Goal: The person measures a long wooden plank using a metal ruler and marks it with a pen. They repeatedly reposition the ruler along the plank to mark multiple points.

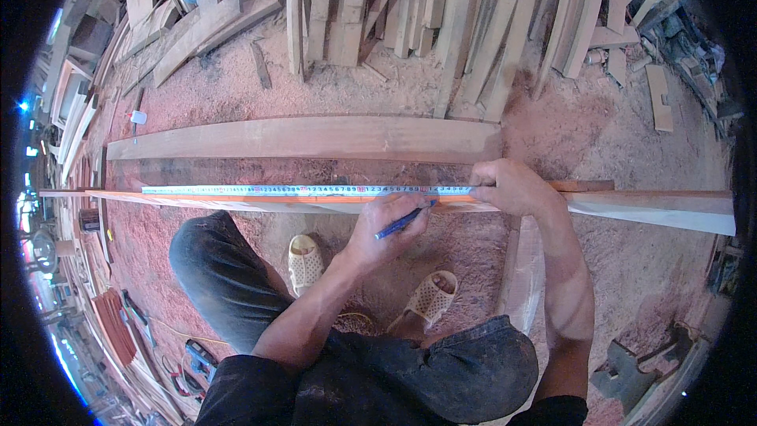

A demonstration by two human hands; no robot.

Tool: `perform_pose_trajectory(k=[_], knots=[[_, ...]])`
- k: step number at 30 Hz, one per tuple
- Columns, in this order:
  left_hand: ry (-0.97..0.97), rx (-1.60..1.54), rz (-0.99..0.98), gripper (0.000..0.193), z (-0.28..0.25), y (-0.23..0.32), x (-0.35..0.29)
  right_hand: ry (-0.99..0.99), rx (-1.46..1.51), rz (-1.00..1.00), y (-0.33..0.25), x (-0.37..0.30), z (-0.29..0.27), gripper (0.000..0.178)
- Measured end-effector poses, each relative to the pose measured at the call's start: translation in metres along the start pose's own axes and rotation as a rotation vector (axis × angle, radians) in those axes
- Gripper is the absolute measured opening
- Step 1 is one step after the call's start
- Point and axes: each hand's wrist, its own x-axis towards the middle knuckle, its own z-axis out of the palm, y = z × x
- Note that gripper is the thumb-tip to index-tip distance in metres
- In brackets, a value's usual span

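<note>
Just past the left hand [377, 222] I see the tape measure [331, 190] stretched left to right along the long board [646, 211], its length running crosswise to the person. The left fingers grip a blue pen [398, 225], slanted up to the right, its upper end close by the board's edge, below the tape. The right hand [516, 188] is nearer the tape's right end, thumb and fingers pinched on it. A wide plank [315, 140] lies beyond, roughly parallel.

Pale tape [315, 191] along board [662, 211], blue pen [399, 224] near
</note>
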Motion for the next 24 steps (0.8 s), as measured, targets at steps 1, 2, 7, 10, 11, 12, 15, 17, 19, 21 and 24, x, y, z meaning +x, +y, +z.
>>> perform_pose_trajectory(k=[1, 2, 7, 10, 11, 12, 15, 17, 19, 21, 24], knots=[[-0.02, -0.003, -0.038, 0.025, -0.0002, 0.0004, -0.0002, 0.004, -0.01, 0.001, -0.0001, -0.0002, 0.0, 0.024], [-0.031, -0.004, -0.07, 0.025, -0.0003, 0.0008, -0.0003, 0.008, -0.02, 0.003, -0.0002, -0.0004, 0.0, 0.024], [0.02, 0.003, 0.02, 0.024, 0.0008, 0.0008, 0.0013, 0.017, 0.006, -0.008, 0.0005, -0.0006, 0.0014, 0.026], [-0.013, -0.022, -0.024, 0.024, -0.0001, 0.0008, 0.0012, 0.021, 0.001, -0.012, 0.0016, -0.0004, 0.0017, 0.027], [-0.013, -0.032, -0.04, 0.024, -0.0004, 0.0008, 0.001, 0.021, -0.011, -0.004, 0.002, -0.0004, 0.0017, 0.027], [-0.009, -0.023, -0.028, 0.024, 0.0, 0.001, 0.0012, 0.017, 0.002, -0.011, 0.0022, -0.0003, 0.0017, 0.028], [0.02, -0.004, -0.006, 0.024, 0.0014, 0.0018, 0.0015, 0.008, 0.015, -0.007, 0.0021, -0.0002, 0.0017, 0.028], [0.013, -0.012, -0.029, 0.023, 0.0011, 0.0026, 0.0012, 0.006, 0.006, 0.003, 0.0018, -0.0004, 0.0016, 0.028], [-0.005, -0.009, -0.039, 0.024, 0.0002, 0.0032, 0.0011, 0.017, 0.008, -0.016, 0.0015, -0.0008, 0.0016, 0.027], [-0.019, -0.016, -0.036, 0.024, -0.0017, 0.0033, 0.0012, 0.026, -0.006, -0.014, 0.0017, -0.0013, 0.0014, 0.027], [-0.028, -0.032, -0.023, 0.024, -0.0035, 0.0031, 0.0005, 0.032, -0.026, -0.018, 0.0028, -0.0019, 0.0026, 0.027]])
